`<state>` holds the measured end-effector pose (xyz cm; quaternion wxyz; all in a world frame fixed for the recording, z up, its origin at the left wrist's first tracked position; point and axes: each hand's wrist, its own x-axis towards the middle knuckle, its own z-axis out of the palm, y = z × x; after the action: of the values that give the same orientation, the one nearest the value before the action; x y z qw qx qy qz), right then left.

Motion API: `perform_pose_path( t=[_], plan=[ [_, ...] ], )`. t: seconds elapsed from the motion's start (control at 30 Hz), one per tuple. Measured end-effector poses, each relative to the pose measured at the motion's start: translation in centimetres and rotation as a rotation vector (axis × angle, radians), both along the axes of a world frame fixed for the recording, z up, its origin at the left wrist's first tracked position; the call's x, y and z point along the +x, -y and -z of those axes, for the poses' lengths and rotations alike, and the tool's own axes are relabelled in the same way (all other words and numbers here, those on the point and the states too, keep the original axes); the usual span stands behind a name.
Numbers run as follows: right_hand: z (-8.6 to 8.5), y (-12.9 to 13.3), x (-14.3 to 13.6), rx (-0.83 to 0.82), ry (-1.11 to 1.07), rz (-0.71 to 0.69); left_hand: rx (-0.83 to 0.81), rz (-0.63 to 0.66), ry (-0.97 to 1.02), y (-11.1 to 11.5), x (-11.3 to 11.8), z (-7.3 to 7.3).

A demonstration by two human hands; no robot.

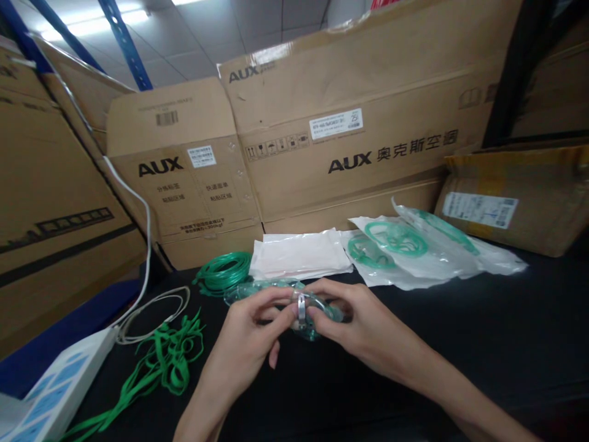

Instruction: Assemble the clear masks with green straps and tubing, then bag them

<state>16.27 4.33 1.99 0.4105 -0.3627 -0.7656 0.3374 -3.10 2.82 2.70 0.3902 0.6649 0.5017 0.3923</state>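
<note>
Both hands meet at the middle of the table around a clear green oxygen mask (309, 333). A small shiny metal nose strip (302, 310) stands upright on it between my thumbs. My left hand (253, 334) is closed, with thumb and fingers pinching the mask's left side. On the other side, my right hand (356, 316) grips it, the thumb close to the strip. My fingers hide much of the mask. Just behind my left hand lies more clear green plastic (262, 286), partly covered. A coil of green tubing (225, 271) rests farther back on the left.
White pouches (299, 255) lie behind my hands. To their right are clear-fronted packs with green tubing (400, 242). Green elastic straps (175, 362) and a pale looped cable (154, 316) lie left. Cardboard boxes (294, 184) wall the back; a smaller box (515, 196) stands right.
</note>
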Motion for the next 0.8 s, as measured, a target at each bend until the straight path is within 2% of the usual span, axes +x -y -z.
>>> perform_pose_path(
  t=[0.2,0.3,0.43,0.57,0.8],
  plan=[
    [0.0,0.1,-0.2,0.029,-0.008,0.068,0.02,-0.052,-0.001,0.1,0.5,0.3],
    [-0.4,0.3,-0.1,0.085,-0.046,0.035,0.044,-0.053,0.028,0.4,0.9,-0.2],
    [-0.7,0.3,-0.1,0.121,-0.128,0.052,0.073,-0.075,0.165,0.7,1.6,-0.8],
    [-0.6,0.4,-0.3,0.124,-0.14,0.099,0.063,-0.049,0.268,0.6,2.0,-0.7],
    [-0.7,1.2,-0.4,0.196,-0.085,0.062,0.151,-0.099,0.178,1.1,1.9,-0.3]
  ],
)
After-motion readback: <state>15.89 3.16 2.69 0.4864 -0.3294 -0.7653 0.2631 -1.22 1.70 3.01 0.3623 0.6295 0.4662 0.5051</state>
